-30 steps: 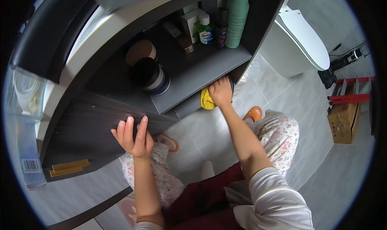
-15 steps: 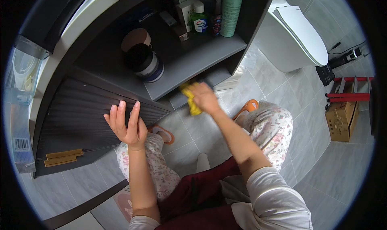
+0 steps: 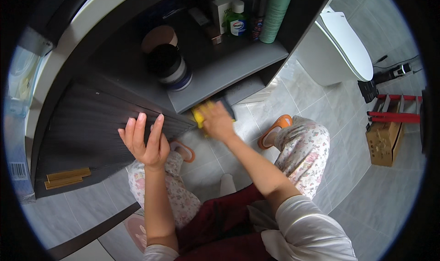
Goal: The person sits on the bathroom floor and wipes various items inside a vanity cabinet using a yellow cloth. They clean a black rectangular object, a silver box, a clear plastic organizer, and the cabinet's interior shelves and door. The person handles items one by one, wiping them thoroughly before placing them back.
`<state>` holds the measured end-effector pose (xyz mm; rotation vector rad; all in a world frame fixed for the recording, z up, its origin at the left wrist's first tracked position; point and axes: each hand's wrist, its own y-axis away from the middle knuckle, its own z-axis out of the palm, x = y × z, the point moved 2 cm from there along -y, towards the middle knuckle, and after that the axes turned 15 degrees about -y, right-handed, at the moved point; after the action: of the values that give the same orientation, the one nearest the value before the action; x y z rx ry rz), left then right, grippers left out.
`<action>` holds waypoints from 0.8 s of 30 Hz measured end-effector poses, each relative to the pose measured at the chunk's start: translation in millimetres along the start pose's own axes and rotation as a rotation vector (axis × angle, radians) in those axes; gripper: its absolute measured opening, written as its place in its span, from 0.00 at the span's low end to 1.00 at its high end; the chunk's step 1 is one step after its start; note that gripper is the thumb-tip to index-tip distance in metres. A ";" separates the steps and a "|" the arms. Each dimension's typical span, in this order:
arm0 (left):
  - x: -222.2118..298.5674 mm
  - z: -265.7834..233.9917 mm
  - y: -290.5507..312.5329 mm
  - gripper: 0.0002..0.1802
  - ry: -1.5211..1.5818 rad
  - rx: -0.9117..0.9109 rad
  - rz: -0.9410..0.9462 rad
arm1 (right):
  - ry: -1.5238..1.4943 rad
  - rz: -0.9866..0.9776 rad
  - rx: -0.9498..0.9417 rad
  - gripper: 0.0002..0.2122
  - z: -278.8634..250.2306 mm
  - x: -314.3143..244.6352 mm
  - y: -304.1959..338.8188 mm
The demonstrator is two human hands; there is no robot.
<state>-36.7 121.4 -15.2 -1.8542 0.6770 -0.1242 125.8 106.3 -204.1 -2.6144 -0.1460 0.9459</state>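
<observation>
A yellow cloth (image 3: 200, 115) is bunched under the fingers of my right hand (image 3: 219, 125), which is blurred by motion. It lies at the cabinet's bottom ledge (image 3: 243, 88), just below the grey shelf (image 3: 229, 75), near the inner corner by the door. My left hand (image 3: 147, 144) is raised with its fingers apart and holds nothing. Behind it stands the dark ribbed cabinet door (image 3: 87, 133), swung open; I cannot tell whether the fingertips touch it. On the shelf above are a dark round jar (image 3: 172, 68), a green bottle with a white cap (image 3: 237, 20) and a tall mint-green can (image 3: 276, 16).
Right of the cabinet is a white toilet (image 3: 341, 50). Farther right, a red folding frame (image 3: 394, 117) rests by a cardboard box (image 3: 385, 142). A brass-coloured handle (image 3: 68, 177) sticks out from the door. My feet in orange slippers (image 3: 282, 122) stand on grey tiles.
My right hand has slid left with the yellow cloth, toward the door side of the bottom ledge. My left hand keeps its pose. The view has shifted slightly.
</observation>
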 end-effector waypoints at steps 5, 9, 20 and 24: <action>15.4 -8.8 -13.8 0.17 -0.038 0.027 -0.040 | -0.103 -0.164 0.102 0.15 -11.7 5.2 -12.7; 12.6 -2.7 -7.4 0.18 -0.049 0.043 -0.020 | 0.156 0.073 -0.067 0.16 -7.7 41.5 -44.7; -5.8 10.0 12.2 0.17 -0.047 0.044 -0.020 | 0.110 0.298 0.071 0.22 -74.9 118.6 -69.2; -7.3 20.7 14.9 0.15 -0.014 0.063 -0.065 | 0.127 0.235 0.177 0.20 -61.3 128.1 -39.1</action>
<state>-40.3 138.8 -34.9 -1.8159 0.5965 -0.1729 264.5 152.2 -222.9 -2.5537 0.2704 0.8211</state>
